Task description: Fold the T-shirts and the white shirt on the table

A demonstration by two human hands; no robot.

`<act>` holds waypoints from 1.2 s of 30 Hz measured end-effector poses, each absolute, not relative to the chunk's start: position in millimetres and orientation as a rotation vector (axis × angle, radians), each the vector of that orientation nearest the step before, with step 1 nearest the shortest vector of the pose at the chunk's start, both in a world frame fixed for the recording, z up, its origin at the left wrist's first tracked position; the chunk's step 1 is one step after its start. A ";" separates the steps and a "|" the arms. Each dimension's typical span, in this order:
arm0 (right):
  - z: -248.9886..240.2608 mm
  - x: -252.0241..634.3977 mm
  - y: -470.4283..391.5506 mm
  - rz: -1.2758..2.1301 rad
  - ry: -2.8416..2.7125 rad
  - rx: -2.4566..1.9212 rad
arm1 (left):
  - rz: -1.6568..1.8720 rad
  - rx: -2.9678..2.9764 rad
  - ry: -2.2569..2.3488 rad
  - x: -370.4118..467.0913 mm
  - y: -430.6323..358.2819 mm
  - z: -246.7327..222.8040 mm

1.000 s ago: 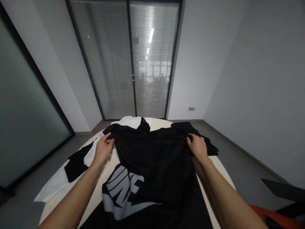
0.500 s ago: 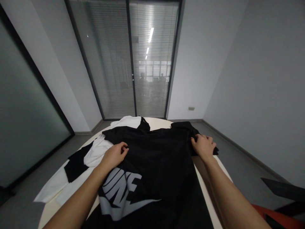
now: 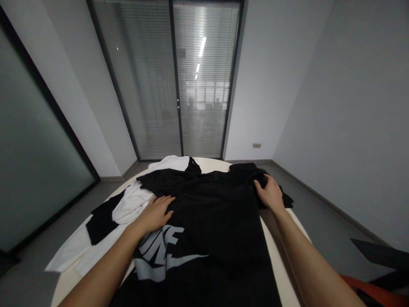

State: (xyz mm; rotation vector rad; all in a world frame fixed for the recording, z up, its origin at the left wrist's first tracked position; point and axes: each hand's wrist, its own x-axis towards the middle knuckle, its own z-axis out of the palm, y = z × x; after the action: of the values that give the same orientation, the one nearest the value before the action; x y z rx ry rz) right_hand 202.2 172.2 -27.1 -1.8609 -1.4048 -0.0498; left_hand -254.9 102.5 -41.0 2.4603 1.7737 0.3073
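A black T-shirt (image 3: 217, 217) with a large grey logo print lies spread over a pale round-edged table (image 3: 211, 164). My left hand (image 3: 157, 213) rests palm down on its left side, just above the print, with the fingers stretched out. At the shirt's right shoulder, my right hand (image 3: 271, 194) has its thumb and fingers curled around the dark sleeve fabric, which looks lifted there. Its fingertips are partly lost against the black cloth. More black fabric (image 3: 244, 167) lies behind and beside that shoulder; whether it is a separate garment I cannot tell.
White and black clothes (image 3: 132, 202) lie heaped along the table's left side, and a white garment (image 3: 171, 163) is at the far edge. An orange-and-black chair (image 3: 377, 290) stands low at the right. Glass doors (image 3: 204, 106) with blinds are beyond the table.
My left hand has gone from curled fingers to flattened, spread ones. My right hand has shifted slightly up and left at the sleeve. The shirt's print has moved a little upward and left.
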 end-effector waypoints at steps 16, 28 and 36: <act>-0.7 185.0 158.2 -0.237 -1.512 -1.677 | 0.262 2.497 1.851 -245.9 101.3 -42.4; 5.3 173.2 146.0 -0.104 -1.644 -2.282 | 0.398 2.564 1.481 -228.1 89.4 -17.2; -2.2 170.0 154.3 0.016 -1.790 -1.790 | 0.265 2.578 1.513 -227.7 89.4 -31.5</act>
State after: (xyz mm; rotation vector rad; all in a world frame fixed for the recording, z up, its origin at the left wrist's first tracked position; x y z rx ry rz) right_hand 170.0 154.3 -2.2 -1.7902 -1.7898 0.0162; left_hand -227.7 89.4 -31.5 2.5782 1.5126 0.2645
